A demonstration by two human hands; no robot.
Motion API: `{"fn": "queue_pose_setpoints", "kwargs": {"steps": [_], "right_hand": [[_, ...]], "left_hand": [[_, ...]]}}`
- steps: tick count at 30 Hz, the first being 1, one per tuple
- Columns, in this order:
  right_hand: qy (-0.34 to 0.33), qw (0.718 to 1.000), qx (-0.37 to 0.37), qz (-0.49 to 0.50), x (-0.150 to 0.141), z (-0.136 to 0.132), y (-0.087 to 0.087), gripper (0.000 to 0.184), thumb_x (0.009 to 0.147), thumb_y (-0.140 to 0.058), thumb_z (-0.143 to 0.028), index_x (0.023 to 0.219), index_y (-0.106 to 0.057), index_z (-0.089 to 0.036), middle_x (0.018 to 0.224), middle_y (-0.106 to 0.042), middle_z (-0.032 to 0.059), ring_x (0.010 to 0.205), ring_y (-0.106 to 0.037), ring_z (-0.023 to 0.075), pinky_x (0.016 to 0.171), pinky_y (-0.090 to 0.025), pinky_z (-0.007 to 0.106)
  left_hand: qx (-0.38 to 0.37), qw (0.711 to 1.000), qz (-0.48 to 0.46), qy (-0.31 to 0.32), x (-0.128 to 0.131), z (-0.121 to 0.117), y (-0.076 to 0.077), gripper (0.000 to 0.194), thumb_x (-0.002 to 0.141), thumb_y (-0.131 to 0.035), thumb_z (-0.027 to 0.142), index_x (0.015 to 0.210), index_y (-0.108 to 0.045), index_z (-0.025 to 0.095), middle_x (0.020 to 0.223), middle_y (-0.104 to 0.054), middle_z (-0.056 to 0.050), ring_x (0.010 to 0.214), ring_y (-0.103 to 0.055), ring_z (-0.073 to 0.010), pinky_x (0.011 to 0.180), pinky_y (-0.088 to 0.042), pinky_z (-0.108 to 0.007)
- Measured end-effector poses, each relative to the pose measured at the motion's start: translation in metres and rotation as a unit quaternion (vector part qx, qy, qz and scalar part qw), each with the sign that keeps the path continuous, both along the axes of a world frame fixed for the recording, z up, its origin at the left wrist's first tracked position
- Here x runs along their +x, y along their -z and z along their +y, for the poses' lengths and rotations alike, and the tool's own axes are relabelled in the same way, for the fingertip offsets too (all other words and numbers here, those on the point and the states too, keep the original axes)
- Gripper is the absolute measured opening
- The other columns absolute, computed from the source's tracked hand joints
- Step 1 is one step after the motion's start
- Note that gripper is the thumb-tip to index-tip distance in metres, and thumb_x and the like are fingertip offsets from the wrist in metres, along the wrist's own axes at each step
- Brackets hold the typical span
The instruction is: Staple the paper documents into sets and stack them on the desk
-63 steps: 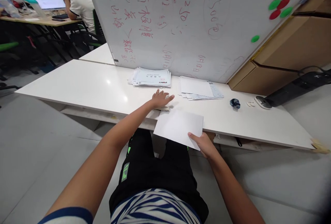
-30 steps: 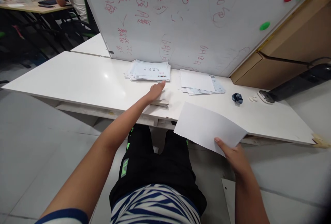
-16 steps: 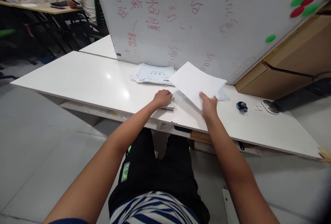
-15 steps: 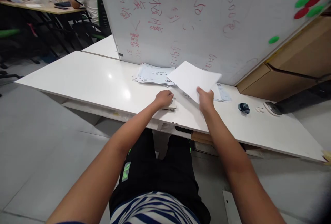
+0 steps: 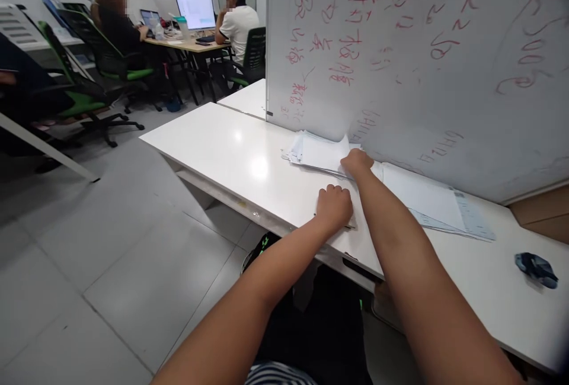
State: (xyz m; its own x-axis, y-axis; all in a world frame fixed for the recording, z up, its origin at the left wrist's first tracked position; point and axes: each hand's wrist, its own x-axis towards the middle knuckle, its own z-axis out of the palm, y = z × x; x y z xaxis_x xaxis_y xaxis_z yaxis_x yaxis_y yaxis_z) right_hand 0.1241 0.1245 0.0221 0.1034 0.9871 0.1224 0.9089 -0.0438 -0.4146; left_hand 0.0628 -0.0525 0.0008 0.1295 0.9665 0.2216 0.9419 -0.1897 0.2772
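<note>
While curled, right hand (image 5: 357, 162) on paper (image 5: 320, 155)

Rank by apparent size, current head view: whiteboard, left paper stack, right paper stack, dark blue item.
1. Whiteboard, running out of frame
2. Right paper stack
3. Left paper stack, partly under the right hand
4. Dark blue item

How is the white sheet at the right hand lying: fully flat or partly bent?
Partly bent: most of the white sheet lies flat on the paper stack, but its edge beside the right hand curls up.
</note>
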Motion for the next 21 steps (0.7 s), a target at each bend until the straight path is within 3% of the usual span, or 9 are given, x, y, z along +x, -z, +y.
{"fn": "queue_pose_setpoints", "kwargs": {"steps": [2,5,8,11,13,15,17,19,21], "right_hand": [[0.052,0.998,-0.024,-0.027,-0.002,0.003,0.007,0.055,0.066,-0.067,-0.017,0.118,-0.054,-0.006,0.116,-0.056,0.0256,0.112,-0.053,0.0381,0.093,-0.038,0.056],[0.102,0.993,-0.042,-0.041,-0.006,0.007,0.007,0.082,0.067,-0.068,-0.019,0.140,-0.032,-0.010,0.143,-0.030,0.0288,0.128,-0.037,0.0398,0.098,-0.033,0.058],[0.078,0.996,0.019,-0.038,0.000,-0.004,-0.001,0.084,0.074,-0.064,-0.025,0.145,-0.021,-0.014,0.154,-0.008,0.0268,0.138,-0.020,0.0395,0.102,-0.024,0.062],[-0.007,0.988,0.139,-0.064,0.035,-0.038,0.002,0.062,0.085,-0.052,-0.031,0.141,-0.032,-0.016,0.155,-0.012,0.0229,0.141,-0.017,0.0359,0.104,-0.021,0.061],[-0.046,0.978,0.175,-0.106,0.072,-0.067,0.013,0.051,0.089,-0.044,-0.033,0.137,-0.039,-0.018,0.153,-0.023,0.0191,0.141,-0.018,0.0336,0.106,-0.019,0.059],[-0.010,0.980,0.146,-0.133,0.111,-0.095,0.029,0.049,0.092,-0.038,-0.037,0.137,-0.041,-0.017,0.151,-0.030,0.0176,0.141,-0.020,0.0321,0.107,-0.018,0.058],[0.039,0.988,0.055,-0.139,0.141,-0.116,0.043,0.062,0.090,-0.038,-0.051,0.141,-0.037,-0.016,0.151,-0.029,0.0193,0.140,-0.020,0.0358,0.106,-0.019,0.061],[0.072,0.990,-0.012,-0.123,0.159,-0.129,0.053,0.074,0.087,-0.034,-0.062,0.143,-0.033,-0.014,0.152,-0.028,0.0200,0.140,-0.022,0.0363,0.107,-0.018,0.060],[0.084,0.990,-0.010,-0.110,0.164,-0.135,0.058,0.076,0.087,-0.031,-0.065,0.143,-0.035,-0.014,0.153,-0.028,0.0173,0.141,-0.022,0.0328,0.110,-0.016,0.056]], "left_hand": [[0.022,1.000,0.003,0.011,0.001,-0.001,0.000,0.021,0.090,-0.042,0.018,0.098,-0.061,0.013,0.100,-0.063,-0.013,0.099,-0.052,-0.0260,0.082,-0.040,-0.040],[0.049,0.999,0.006,0.013,0.002,-0.002,0.000,0.018,0.088,-0.045,0.015,0.095,-0.062,0.012,0.097,-0.064,-0.012,0.098,-0.052,-0.0265,0.085,-0.038,-0.042],[0.072,0.997,0.010,0.005,0.003,-0.004,0.002,0.018,0.089,-0.045,0.016,0.095,-0.062,0.013,0.096,-0.065,-0.012,0.100,-0.052,-0.0266,0.091,-0.035,-0.045],[0.080,0.997,0.015,0.002,0.003,-0.002,0.004,0.020,0.091,-0.043,0.017,0.095,-0.062,0.013,0.096,-0.065,-0.011,0.102,-0.051,-0.0261,0.096,-0.032,-0.046],[0.074,0.997,0.020,0.013,0.004,0.002,0.004,0.021,0.091,-0.043,0.018,0.097,-0.062,0.013,0.099,-0.065,-0.011,0.104,-0.051,-0.0260,0.097,-0.031,-0.045],[0.061,0.998,0.023,0.020,0.006,0.009,0.003,0.022,0.091,-0.042,0.019,0.099,-0.063,0.013,0.101,-0.066,-0.011,0.105,-0.052,-0.0260,0.097,-0.031,-0.045],[0.049,0.998,0.022,0.014,0.010,0.019,0.001,0.025,0.092,-0.040,0.019,0.100,-0.063,0.013,0.103,-0.066,-0.012,0.104,-0.053,-0.0263,0.096,-0.031,-0.045],[0.053,0.998,0.023,0.007,0.016,0.031,-0.001,0.027,0.093,-0.038,0.021,0.101,-0.063,0.013,0.105,-0.066,-0.013,0.106,-0.052,-0.0273,0.097,-0.030,-0.046],[0.062,0.998,0.022,0.007,0.022,0.043,-0.003,0.027,0.093,-0.038,0.020,0.098,-0.063,0.014,0.103,-0.067,-0.012,0.106,-0.053,-0.0273,0.098,-0.028,-0.045]]}}
